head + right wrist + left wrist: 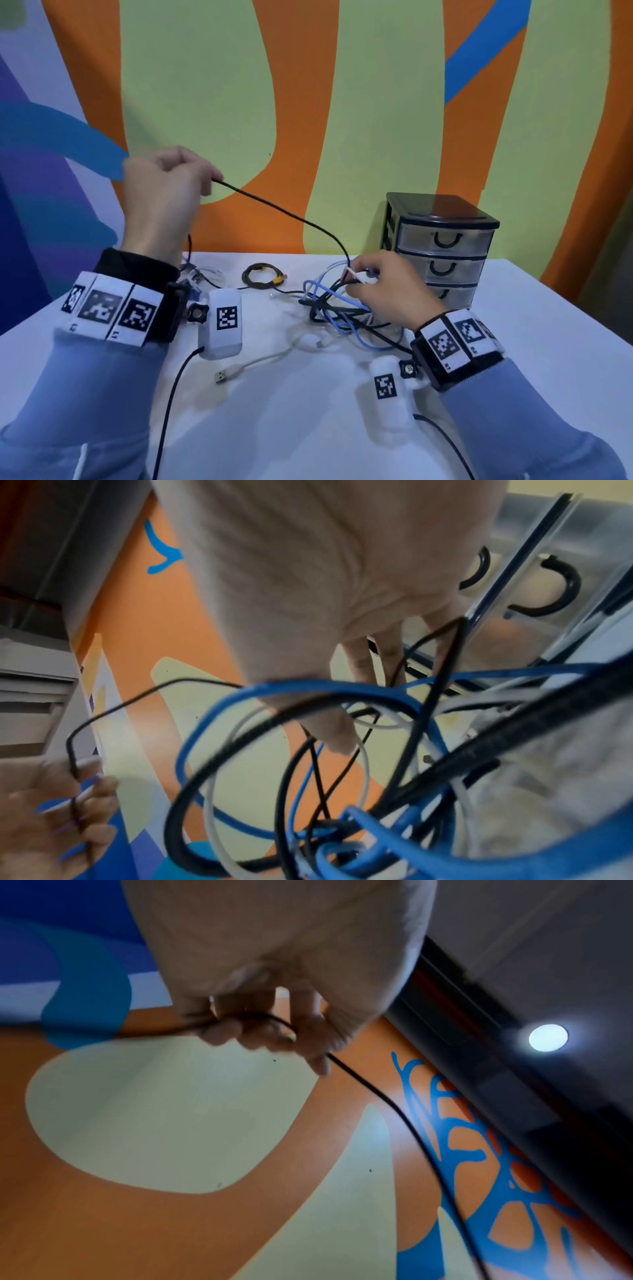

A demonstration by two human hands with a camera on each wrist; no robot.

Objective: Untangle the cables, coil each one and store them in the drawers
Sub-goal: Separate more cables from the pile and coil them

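- The left hand (164,192) is raised above the table (274,428), fingers curled round a thin black cable (291,216).
- That cable slopes down to the tangle (339,308) of blue, white and black cables.
- The right hand (387,287) pinches strands atop the tangle.
- The 3 drawers (445,260) stand closed just behind it.

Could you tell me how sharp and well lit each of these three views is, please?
Head view: evenly lit, slightly soft, wide-angle bend at the edges; the thin black cable reads clearly. Left wrist view: motion blur on the left hand, with a glaring ceiling light. Right wrist view: the cable tangle is close and blurred, and the drawer unit looks soft.
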